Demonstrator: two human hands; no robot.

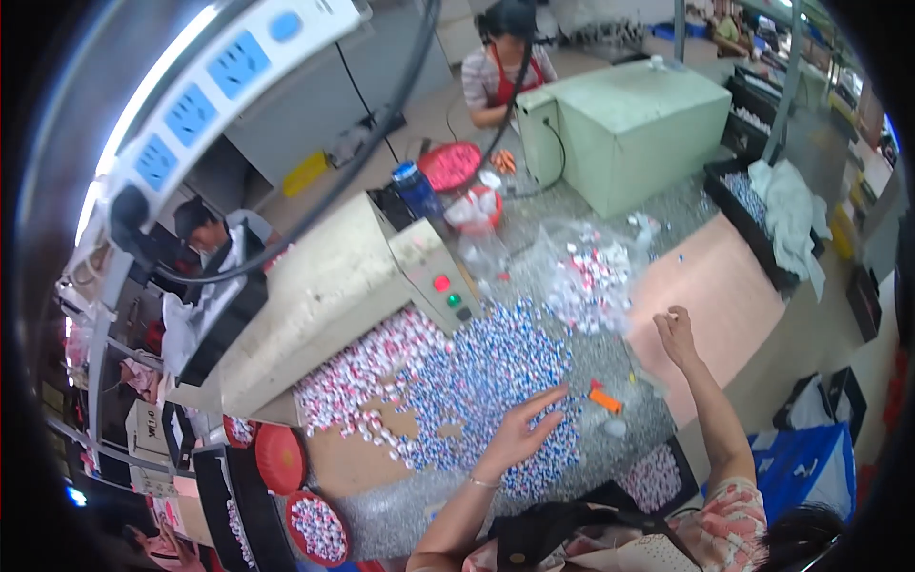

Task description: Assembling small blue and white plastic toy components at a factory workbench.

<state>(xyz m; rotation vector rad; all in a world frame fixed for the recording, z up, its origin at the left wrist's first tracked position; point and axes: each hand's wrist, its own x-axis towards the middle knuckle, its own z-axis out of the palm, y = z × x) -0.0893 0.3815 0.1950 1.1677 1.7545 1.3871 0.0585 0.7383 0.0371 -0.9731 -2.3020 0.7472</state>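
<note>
My left hand reaches over a spread of small blue-and-white pieces on the table, its fingers stretched out and apart. Their exact kind is too small to tell. Above a flat pink sheet, my right hand is closed with fingers curled; whatever it may hold is hidden. Between my hands lies an orange tool-like object, close to the edge of the blue-and-white heap. Small pink-and-white pieces form another heap left of the blue ones. A clear plastic bag of mixed pieces rests beyond.
A beige machine with red and green buttons stands at left, a pale green one at the back. Red bowls sit at lower left. A black tray with a cloth is at right. A power strip hangs overhead. Other people sit beyond.
</note>
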